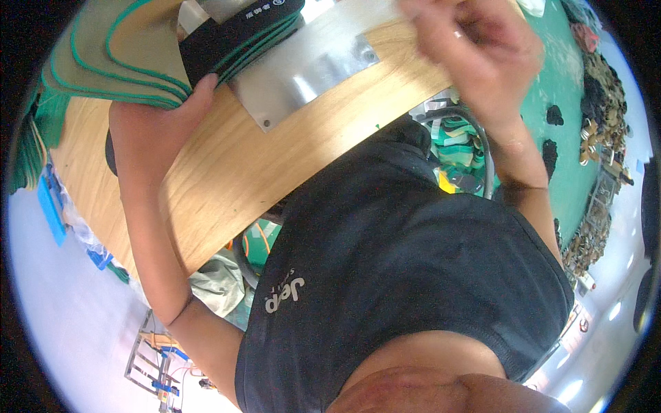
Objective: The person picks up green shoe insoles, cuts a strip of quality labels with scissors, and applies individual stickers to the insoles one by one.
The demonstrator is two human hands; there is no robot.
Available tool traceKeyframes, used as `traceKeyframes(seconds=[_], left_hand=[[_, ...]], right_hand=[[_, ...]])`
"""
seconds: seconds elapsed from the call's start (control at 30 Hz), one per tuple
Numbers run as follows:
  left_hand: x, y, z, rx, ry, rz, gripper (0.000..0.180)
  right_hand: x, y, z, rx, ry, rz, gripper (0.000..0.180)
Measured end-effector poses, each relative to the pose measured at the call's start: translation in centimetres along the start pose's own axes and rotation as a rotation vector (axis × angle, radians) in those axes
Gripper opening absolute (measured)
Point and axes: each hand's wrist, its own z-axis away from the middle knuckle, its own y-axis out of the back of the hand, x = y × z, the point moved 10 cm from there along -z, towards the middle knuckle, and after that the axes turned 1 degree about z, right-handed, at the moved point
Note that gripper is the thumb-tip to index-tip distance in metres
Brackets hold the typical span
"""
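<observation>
My left hand (148, 131) is closed round the near edge of a stack of insoles (127, 86) with beige faces and green edges. Its thumb presses against the stack beside a black-faced insole (237, 41) with white print, which lies over a metal plate. Over the table's right edge my right hand (482, 51) is raised, away from the stack. Motion blurs its fingers, which look partly curled; whether anything is between them cannot be made out.
The metal plate (303, 86) is screwed to the wooden table (227, 186). More green-edged pieces (27, 148) hang at the far left. Below the table's right edge, a container holds green and beige pieces (458, 148). Dark and tan items (599, 138) are heaped along the right.
</observation>
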Motion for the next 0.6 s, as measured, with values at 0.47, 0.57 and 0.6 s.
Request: traceKeyframes(seconds=[0.47, 0.57, 0.6], left_hand=[[-7.3, 5.3, 1.4, 0.452, 0.267, 0.796, 0.057], [-9.2, 5.4, 2.5, 0.429, 0.215, 0.807, 0.056], [-9.8, 5.3, 2.8, 0.428, 0.202, 0.815, 0.055]], right_hand=[[1.5, -9.1, -0.6, -0.119, 0.365, 0.311, 0.008], [1.3, -11.3, -0.6, -0.220, 0.453, 0.336, 0.009], [0.9, -11.5, -0.5, -0.219, 0.486, 0.327, 0.009]])
